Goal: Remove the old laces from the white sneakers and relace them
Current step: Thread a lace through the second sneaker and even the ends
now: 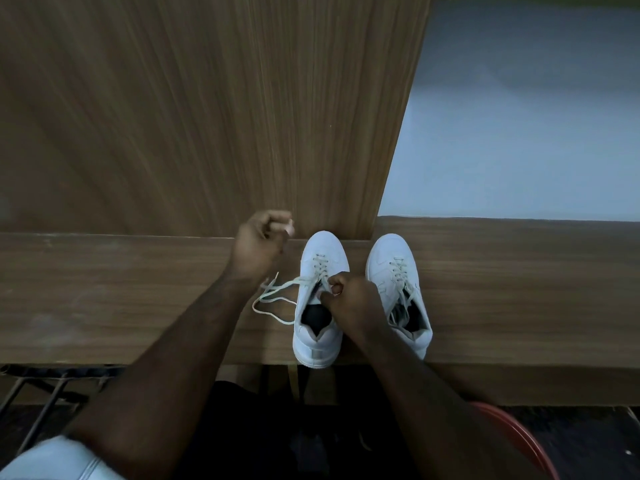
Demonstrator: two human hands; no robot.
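Two white sneakers stand side by side on a wooden shelf (104,299), toes pointing away from me. The left sneaker (320,299) has its upper eyelets unlaced, and its pale lace (273,296) trails in loops to the left across the wood. My right hand (349,299) sits over this shoe's tongue and pinches the lace near the eyelets. My left hand (261,242) is raised left of the shoe's toe, fingers curled; whether it holds a lace end I cannot tell. The right sneaker (398,289) is still laced, with loose ends inside its opening.
A tall wooden panel (207,116) rises right behind the shelf, with a pale wall (519,133) to its right. Below the shelf's front edge are a red round object (519,438) at the right, dark metal bars (45,393) at the left, and another white shoe (52,459) bottom left.
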